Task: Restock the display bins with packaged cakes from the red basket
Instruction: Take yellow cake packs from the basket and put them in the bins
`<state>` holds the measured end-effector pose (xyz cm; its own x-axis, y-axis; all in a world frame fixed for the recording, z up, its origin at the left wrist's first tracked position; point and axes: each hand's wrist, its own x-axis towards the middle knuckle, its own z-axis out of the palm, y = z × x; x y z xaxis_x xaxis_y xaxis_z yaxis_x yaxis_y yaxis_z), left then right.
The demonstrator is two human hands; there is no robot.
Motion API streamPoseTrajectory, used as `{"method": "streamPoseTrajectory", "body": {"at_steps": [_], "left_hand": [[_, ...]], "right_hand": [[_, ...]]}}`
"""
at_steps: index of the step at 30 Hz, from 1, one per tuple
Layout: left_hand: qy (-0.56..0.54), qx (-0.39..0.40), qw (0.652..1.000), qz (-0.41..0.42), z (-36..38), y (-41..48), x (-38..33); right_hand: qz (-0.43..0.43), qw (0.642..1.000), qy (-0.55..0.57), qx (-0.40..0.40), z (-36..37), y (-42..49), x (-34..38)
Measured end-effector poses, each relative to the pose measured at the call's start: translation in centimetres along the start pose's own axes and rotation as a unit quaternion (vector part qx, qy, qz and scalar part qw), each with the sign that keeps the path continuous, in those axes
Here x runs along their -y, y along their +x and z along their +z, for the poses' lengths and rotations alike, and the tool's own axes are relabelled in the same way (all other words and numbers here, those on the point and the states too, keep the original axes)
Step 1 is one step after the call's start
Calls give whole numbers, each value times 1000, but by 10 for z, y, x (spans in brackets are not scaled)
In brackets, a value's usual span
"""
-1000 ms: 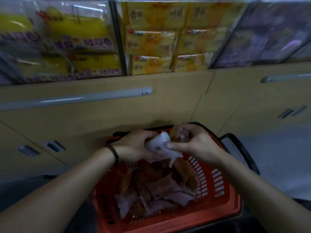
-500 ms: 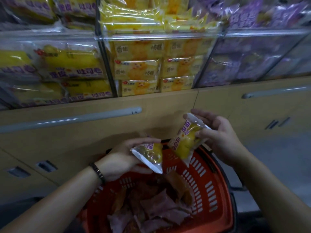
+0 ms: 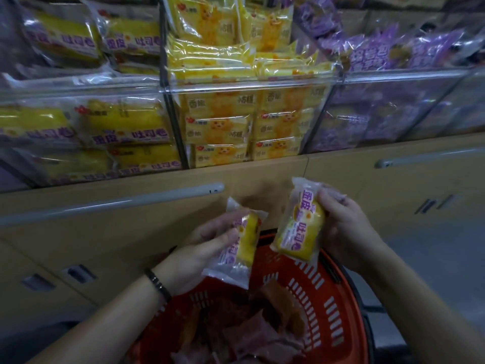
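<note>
Basket below hands; bins behind, cakes seemingly inside basket

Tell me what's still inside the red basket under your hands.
The red basket holds a loose heap of pinkish-purple packs and one brownish-orange pack. How many, and what lies under the heap, is hidden; the lower part is out of frame.

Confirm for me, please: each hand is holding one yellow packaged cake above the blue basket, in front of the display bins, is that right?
Not quite: the basket is red, not blue, as the head view shows. The rest holds: the left hand and the right hand each hold one yellow packaged cake above it, in front of the display bins.
</note>
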<state>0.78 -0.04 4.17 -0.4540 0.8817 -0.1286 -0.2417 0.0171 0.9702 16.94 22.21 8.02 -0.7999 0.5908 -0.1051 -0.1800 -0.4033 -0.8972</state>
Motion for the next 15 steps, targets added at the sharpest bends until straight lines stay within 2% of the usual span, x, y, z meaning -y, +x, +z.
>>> {"method": "streamPoseTrajectory", "body": {"at_steps": [3, 5, 7, 9, 12, 15], "left_hand": [[34, -26, 997, 61, 5, 2, -1], [40, -55, 996, 58, 5, 3, 2], [46, -73, 996, 36, 4, 3, 5], [39, -80, 996, 29, 4, 2, 5], [-44, -97, 994, 7, 5, 2, 4], [-75, -124, 989, 20, 7, -2, -6]], "right_hand": [[83, 997, -3, -1, 6, -1, -9], [131, 990, -42, 19, 10, -5, -10], [166, 980, -81, 75, 14, -10, -9], [190, 968, -129, 101, 18, -14, -8], [207, 959, -167, 99, 19, -13, -13], [187, 962, -153, 128, 24, -12, -14]]}}
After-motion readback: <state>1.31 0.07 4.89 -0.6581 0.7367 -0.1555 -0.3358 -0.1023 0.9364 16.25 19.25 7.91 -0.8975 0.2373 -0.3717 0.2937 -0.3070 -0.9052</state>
